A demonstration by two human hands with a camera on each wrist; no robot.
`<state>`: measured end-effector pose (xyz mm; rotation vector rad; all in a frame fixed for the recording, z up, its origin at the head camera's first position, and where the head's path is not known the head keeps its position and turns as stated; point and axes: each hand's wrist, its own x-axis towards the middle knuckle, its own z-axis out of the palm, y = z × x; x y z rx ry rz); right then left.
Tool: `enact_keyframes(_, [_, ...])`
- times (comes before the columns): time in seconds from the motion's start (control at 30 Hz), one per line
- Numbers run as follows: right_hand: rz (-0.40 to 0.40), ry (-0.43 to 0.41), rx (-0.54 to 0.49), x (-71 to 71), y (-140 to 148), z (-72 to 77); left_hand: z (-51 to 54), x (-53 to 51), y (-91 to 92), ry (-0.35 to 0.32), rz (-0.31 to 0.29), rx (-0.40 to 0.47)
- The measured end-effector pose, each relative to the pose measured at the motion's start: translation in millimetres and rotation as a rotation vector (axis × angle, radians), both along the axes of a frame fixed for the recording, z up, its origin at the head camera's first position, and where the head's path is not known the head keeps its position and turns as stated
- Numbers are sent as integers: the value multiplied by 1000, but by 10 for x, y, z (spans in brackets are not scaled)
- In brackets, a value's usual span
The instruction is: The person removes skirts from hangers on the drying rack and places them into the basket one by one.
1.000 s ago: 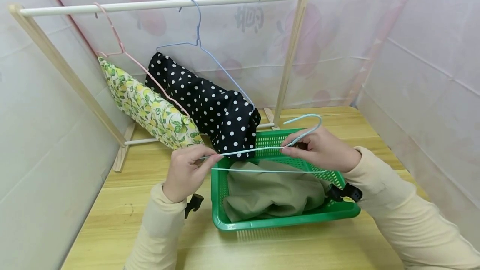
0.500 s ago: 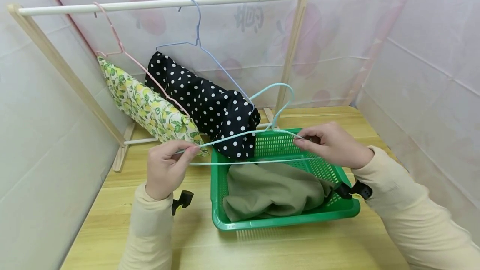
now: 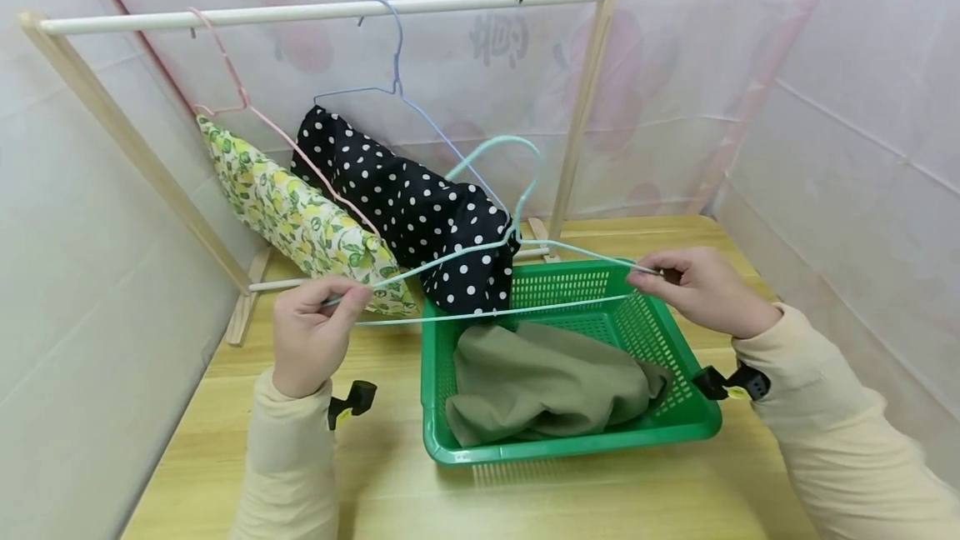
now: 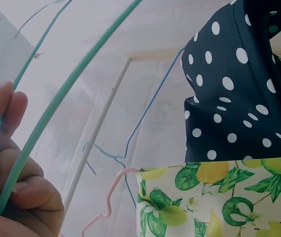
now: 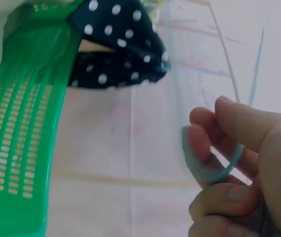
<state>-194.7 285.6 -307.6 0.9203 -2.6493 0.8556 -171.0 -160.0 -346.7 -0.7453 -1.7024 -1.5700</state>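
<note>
1. Biggest thing here: the pale, pink-blotched fabric backdrop. It's got a faint grey marking like a written character, but honestly too blurry for me to read.
2. Next, the wooden rack with a white rod. Lemon-print cloth hangs there on a pink hanger, black polka-dot cloth on a blue one.
3. Green perforated plastic basket, with crumpled olive cloth inside.
4. Thin mint-green wire hanger, bare, hook up. From the head view it crosses the polka-dot cloth and the basket's back part.
5. Left hand: thumb and forefinger pinched on one sloping arm of that hanger, other fingers curled. Right hand pinches the opposite arm near its end. Basically no gap on either.
6. Tiny yellow label on the right wrist's black mount, too small to read.
</note>
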Motion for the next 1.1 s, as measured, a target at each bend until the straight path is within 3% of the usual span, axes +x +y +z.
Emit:
enact_keyframes(0.17, [-15,-29,-22,11,155,-38,14,8,-17,-42,10,53])
enact_keyframes(0.37, [70,-107,-95,49,179,-10,2,-22,19,-87,57,51])
enact_keyframes(0.63, [142,-198,-177,61,166,24,-23,-20,9,-104,40,47])
enact_keyframes(0.77, [223,-234,-218,52,185,-10,-34,-18,13,-98,29,25])
enact_keyframes(0.9, [361,-291,-255,22,197,-57,-50,-12,35,-83,19,6])
enact_keyframes(1.1, [516,-421,-255,14,194,-30,-54,-30,76,-53,-29,12])
